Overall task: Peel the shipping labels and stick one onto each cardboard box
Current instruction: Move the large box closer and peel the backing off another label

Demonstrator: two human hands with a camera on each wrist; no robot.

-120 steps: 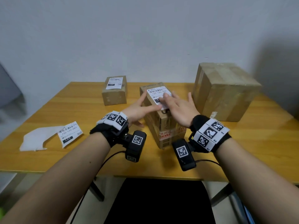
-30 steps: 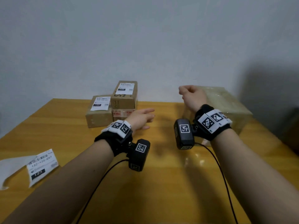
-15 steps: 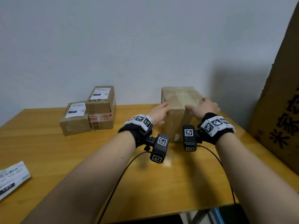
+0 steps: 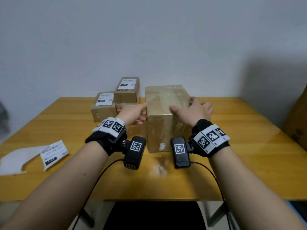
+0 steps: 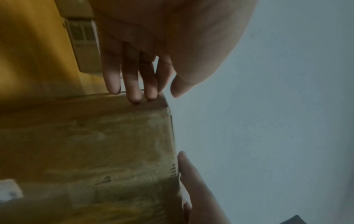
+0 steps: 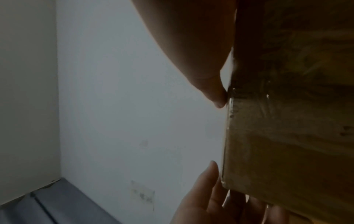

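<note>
A large plain cardboard box (image 4: 166, 117) stands mid-table with no label on its top. My left hand (image 4: 135, 113) presses its left side with straight fingers (image 5: 132, 86), thumb at the top edge. My right hand (image 4: 195, 109) rests over the box's top right edge, thumb (image 6: 214, 95) against it. Behind on the left stand two labelled boxes, a low one (image 4: 103, 108) and a taller one (image 4: 127, 92). A loose shipping label (image 4: 53, 153) lies at the table's left on white backing paper (image 4: 16, 161).
The wooden table (image 4: 240, 146) meets a grey wall at the back. A big cardboard piece (image 4: 299, 118) leans at the far right. A black chair seat (image 4: 152, 214) sits under the table's front edge. Cables run from both wrist cameras.
Both hands took hold of the large box and slid it left and nearer, beside the labelled boxes. Earlier they pressed a label onto the taller box, then set it at the back.
</note>
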